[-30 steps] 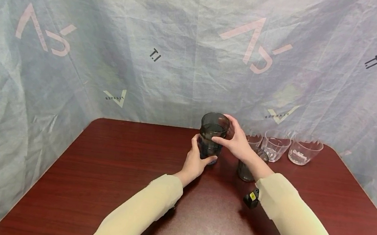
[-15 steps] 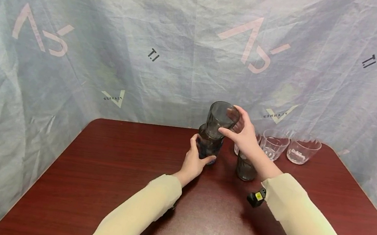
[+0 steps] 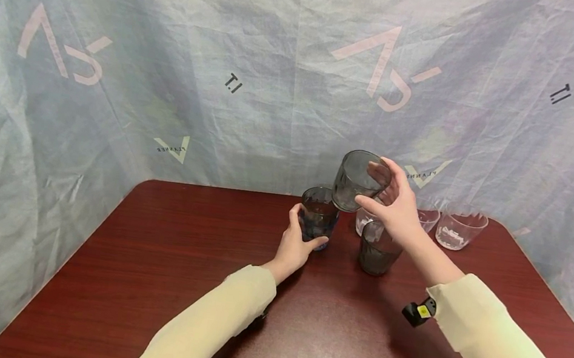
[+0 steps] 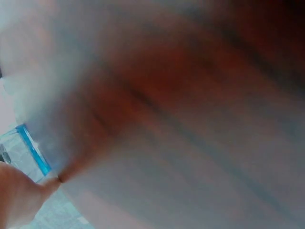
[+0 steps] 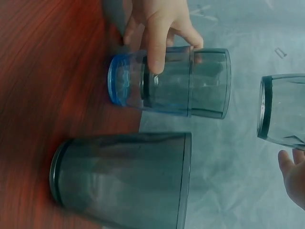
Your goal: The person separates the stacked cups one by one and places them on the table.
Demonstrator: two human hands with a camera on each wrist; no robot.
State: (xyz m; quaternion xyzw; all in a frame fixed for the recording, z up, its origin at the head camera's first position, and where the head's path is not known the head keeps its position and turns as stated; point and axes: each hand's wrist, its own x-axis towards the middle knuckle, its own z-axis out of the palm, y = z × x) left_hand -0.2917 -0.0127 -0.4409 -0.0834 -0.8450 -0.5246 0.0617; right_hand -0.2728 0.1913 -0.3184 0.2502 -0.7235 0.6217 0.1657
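Observation:
My left hand [image 3: 295, 247] grips a blue-bottomed glass [image 3: 319, 241] standing on the table. A smoky grey glass [image 3: 320, 197] is nested in it, its upper part showing above the lower rim in the right wrist view. My right hand [image 3: 399, 210] holds another smoky grey glass [image 3: 353, 179], slightly tilted, in the air up and to the right of that stack. Its base is apart from the stack's rim. A further grey glass [image 5: 119, 179] stands upright on the table, below my right hand. The left wrist view is mostly blurred, with a blue glass edge [image 4: 34, 149] by the hand.
Clear glasses stand along the back right of the dark red table [image 3: 190, 239]; one clear glass [image 3: 458, 232] is at the right end, and others are partly hidden behind my right hand. A grey printed sheet [image 3: 279, 80] hangs behind the table.
My right hand has lifted the grey glass out of the stack and carried it up and to the right. My left hand has stayed on the stack.

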